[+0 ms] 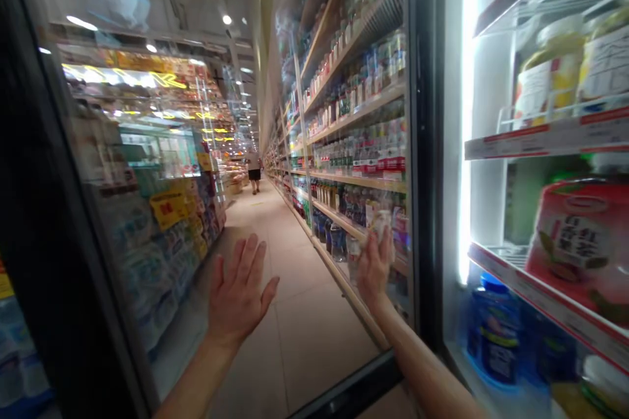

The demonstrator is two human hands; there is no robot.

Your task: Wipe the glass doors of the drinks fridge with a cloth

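My left hand point(236, 291) lies flat against the glass door point(289, 353), its fingers stretched up and the thumb out to the side. Nothing shows in it. My right hand point(374, 268) is raised to the same glass near the door's dark right frame point(426, 144), with its fingers extended upward. A pale, blurred patch shows at its fingertips; I cannot tell whether it is a reflection or something behind the glass. The door stands swung out beside the lit cooler.
Cooler shelves at right hold yellow drink bottles point(550, 72), a red drink pack point(584, 242) and a blue bottle point(498, 334). Beyond the glass, an aisle point(255, 209) runs between bottle shelves point(356, 98) and stacked packs point(171, 262). A person point(254, 167) stands farther down it.
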